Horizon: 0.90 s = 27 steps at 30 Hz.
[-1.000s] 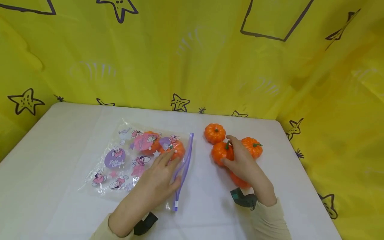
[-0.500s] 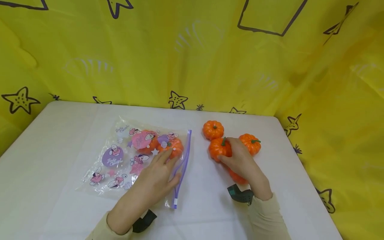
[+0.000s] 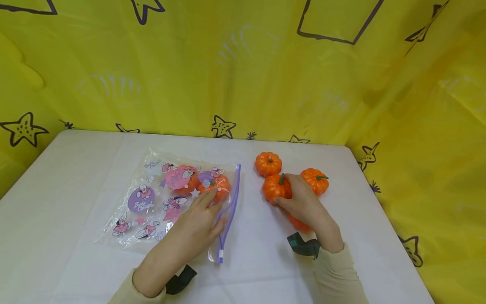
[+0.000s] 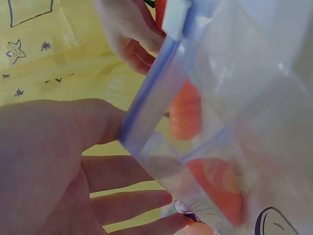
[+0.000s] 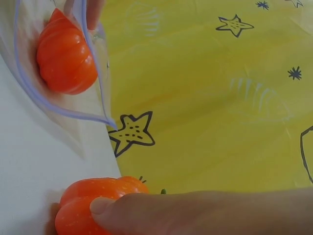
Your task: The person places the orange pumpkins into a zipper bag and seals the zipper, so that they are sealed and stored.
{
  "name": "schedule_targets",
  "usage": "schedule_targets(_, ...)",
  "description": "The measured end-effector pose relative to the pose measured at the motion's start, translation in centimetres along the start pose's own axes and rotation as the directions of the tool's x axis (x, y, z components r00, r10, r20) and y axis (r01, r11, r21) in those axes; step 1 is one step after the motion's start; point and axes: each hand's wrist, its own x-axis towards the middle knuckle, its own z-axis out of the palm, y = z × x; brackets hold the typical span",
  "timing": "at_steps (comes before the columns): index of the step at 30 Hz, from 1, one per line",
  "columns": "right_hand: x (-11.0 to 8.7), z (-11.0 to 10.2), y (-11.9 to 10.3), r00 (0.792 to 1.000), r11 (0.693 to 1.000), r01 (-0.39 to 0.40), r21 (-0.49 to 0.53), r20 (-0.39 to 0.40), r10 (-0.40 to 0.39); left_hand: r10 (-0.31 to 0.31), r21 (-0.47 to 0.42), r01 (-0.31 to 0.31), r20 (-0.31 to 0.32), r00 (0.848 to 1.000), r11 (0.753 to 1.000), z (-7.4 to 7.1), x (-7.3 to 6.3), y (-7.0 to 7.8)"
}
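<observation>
A clear zipper bag (image 3: 141, 200) with a purple slider edge and printed cartoon figures lies left of centre. Two small orange toy pumpkins are inside it, one of them (image 5: 66, 58) near the parted mouth in the right wrist view. My left hand (image 3: 195, 228) pinches the bag's upper layer at the mouth, thumb at the purple edge, the other fingers fairly straight over the plastic. To the right, my right hand (image 3: 305, 202) grips an orange toy pumpkin (image 3: 274, 188) with a green stem, its thumb (image 5: 105, 208) on the near side. This pumpkin appears to be on the table.
More toy pumpkins surround the right hand: one behind (image 3: 268, 164), one to the right (image 3: 314, 181), and one partly hidden below the hand (image 3: 299, 223). The white table (image 3: 258, 278) meets a yellow patterned curtain (image 3: 182, 76) at the back and right.
My right hand's fingers have closed around the pumpkin. The left hand stays at the bag's mouth. The whole head view has shifted slightly.
</observation>
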Motion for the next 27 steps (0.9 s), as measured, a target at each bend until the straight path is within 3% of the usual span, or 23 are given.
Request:
schedule_targets(13, -0.2, 0.1, -0.4, 0.999, 1.000, 0.030, -0.009, -0.018, -0.030, -0.043, -0.049, 0.044, 0.022, 0.999, 0.998, -0.1, 0.2, 0.1)
schedule_targets(27, -0.4, 0.1, -1.4, 0.998, 0.997, 0.062, 0.044, -0.010, -0.062, -0.027, -0.080, 0.022, -0.068, 0.997, 0.997, 0.2, 0.3, 0.1)
